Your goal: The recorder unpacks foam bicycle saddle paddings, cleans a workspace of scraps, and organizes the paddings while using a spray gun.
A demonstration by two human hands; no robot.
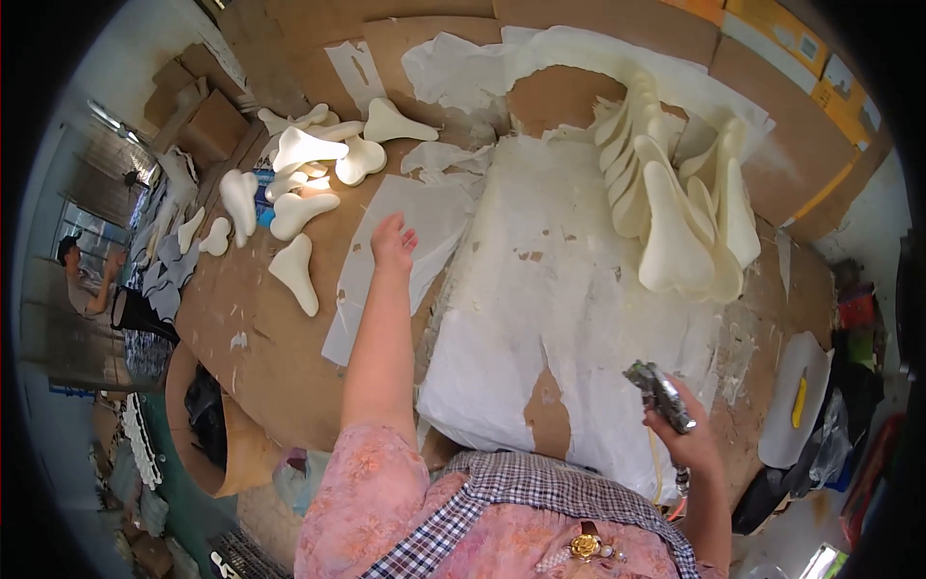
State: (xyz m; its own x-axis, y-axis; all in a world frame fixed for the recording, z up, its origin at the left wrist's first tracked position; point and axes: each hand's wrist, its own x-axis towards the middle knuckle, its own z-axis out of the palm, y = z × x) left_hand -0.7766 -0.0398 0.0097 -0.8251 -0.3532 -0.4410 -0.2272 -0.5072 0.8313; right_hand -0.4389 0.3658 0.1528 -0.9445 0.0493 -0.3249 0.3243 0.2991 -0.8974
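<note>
My left hand (394, 243) reaches forward over the cardboard with nothing in it, its fingers loosely bent and apart. Beyond it lies a loose pile of cream saddle-shaped pads (307, 151); the closest single pad (295, 274) lies to the hand's left. In my right hand (687, 430) is a metal spray gun (662, 394), its nozzle crusted and its body held in wrapped fingers. A row of more cream saddle-shaped pads (675, 232) stands packed together at the far right of the white-covered block (521, 328).
Brown cardboard (227, 289) covers the bench, with a translucent sheet (376, 289) on it. Cardboard walls (637, 29) rise behind. A yellow cutter (799, 401) lies on a pale board at right. A round bin (236, 454) stands lower left. Another person (96, 289) is at far left.
</note>
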